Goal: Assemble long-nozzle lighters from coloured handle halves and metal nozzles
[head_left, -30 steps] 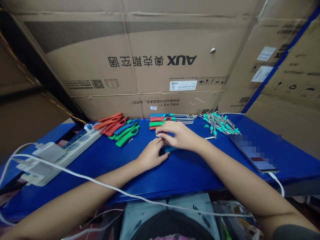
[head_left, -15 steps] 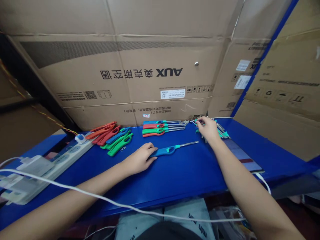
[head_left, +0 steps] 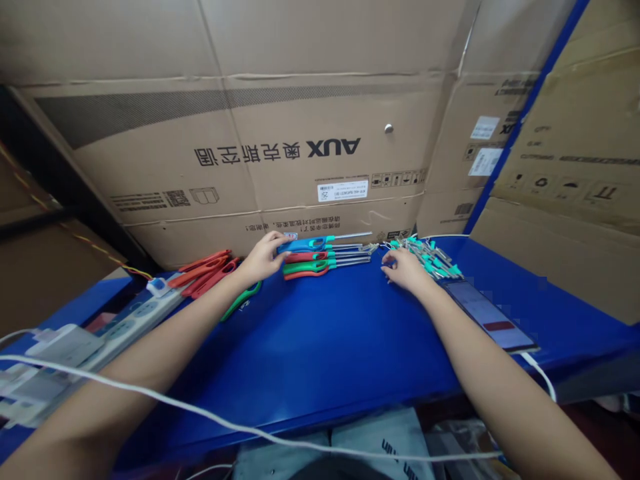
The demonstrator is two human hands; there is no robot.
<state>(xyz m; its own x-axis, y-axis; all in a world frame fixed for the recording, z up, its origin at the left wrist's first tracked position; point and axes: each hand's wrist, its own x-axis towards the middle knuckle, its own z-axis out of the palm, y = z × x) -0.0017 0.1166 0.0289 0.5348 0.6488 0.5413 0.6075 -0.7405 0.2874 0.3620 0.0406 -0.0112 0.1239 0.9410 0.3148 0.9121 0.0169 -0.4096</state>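
Note:
My left hand (head_left: 265, 257) grips a blue long-nosed lighter (head_left: 303, 246) by the rear of its handle. The lighter's metal tube points right, at the top of a row of assembled lighters; just below lie a red lighter (head_left: 300, 257) and a green lighter (head_left: 303, 268). My right hand (head_left: 406, 270) is beside a pile of teal-and-metal nozzle parts (head_left: 435, 257). Its fingers are loosely curled, with a gap between thumb and forefinger and nothing visible in them. Loose red handles (head_left: 207, 273) and a green handle (head_left: 243, 300) lie left, partly behind my left forearm.
A white power strip (head_left: 135, 323) with plugs runs along the left side. At right a phone (head_left: 487, 313) lies with a white cable plugged in. Another white cable (head_left: 200, 412) crosses in front. Cardboard panels (head_left: 280, 113) stand behind the blue table (head_left: 320, 353).
My left hand has moved up and back with the blue lighter, from mid-table to the row. My right hand has drawn slightly toward me from the pile's left edge.

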